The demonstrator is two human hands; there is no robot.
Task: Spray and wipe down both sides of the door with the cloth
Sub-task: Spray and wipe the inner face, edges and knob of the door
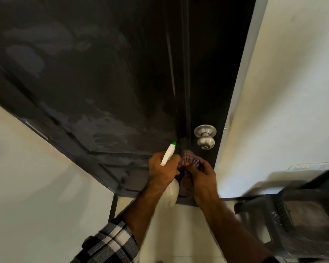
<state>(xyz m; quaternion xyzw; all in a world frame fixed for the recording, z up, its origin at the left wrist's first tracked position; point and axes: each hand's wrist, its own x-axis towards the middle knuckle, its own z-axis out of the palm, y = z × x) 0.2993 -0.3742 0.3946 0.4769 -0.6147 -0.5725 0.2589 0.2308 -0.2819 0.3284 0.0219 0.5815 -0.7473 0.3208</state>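
a big dark door fills the top and middle of the frame. it has pale, cloudy smears on it, mostly on the left part and in the middle just above the hands. a silver round door knob sticks out of the door a little right of the middle.

both hands are low in the middle of the frame, close together and just below the knob. the left hand holds a white spray bottle. its fingers are curled round the neck of the bottle. the bottle has a green tip that points up at the door, and its round white body shows under the wrist. the right hand pinches a checked cloth with bent fingers. the cloth is bunched up and sits against the door, just under the knob and right beside the spray tip.

the left arm has a black and white checked sleeve at the bottom left. pale walls stand on the right and the lower left. the floor at the bottom middle has light tiles. a dark, blurry stool or chair is in the lower right corner; i cannot tell which.
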